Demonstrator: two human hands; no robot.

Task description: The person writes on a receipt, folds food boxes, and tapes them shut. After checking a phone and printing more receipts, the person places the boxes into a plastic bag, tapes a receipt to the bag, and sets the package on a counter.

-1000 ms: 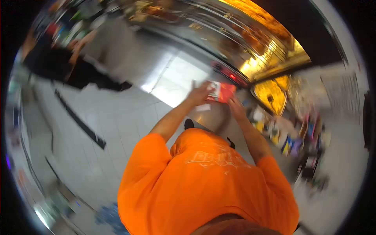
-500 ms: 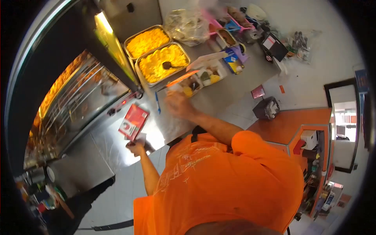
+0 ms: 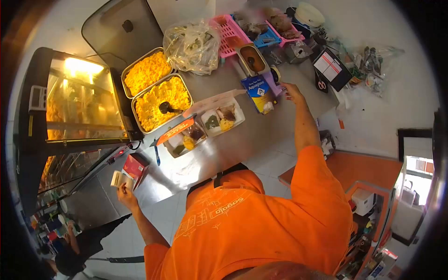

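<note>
My left hand (image 3: 125, 196) is closed on a small cream-coloured card or folded paper (image 3: 122, 181), held up over the counter's front edge. Just behind it lies a red box (image 3: 136, 168). My right arm reaches far to the right. The fingers of my right hand (image 3: 294, 94) are bent together at the end of a purple tape dispenser (image 3: 276, 86); anything pinched there is too small to make out. Beside the dispenser is a blue and yellow Aquaglove box (image 3: 256, 94). Two open food boxes, one a white box (image 3: 239, 112), hold food portions in the middle.
Two metal trays of yellow food (image 3: 148, 74) stand at the back, a black ladle (image 3: 167, 108) in the nearer one. A clear plastic bag (image 3: 191, 46), pink basket (image 3: 227, 35) and metal container (image 3: 252, 59) line the back. A lit display cabinet (image 3: 84, 102) borders the left.
My right hand has moved from beside the food boxes to the tape dispenser. My left hand now lifts the cream card into view, by the red box. The camera view has shifted.
</note>
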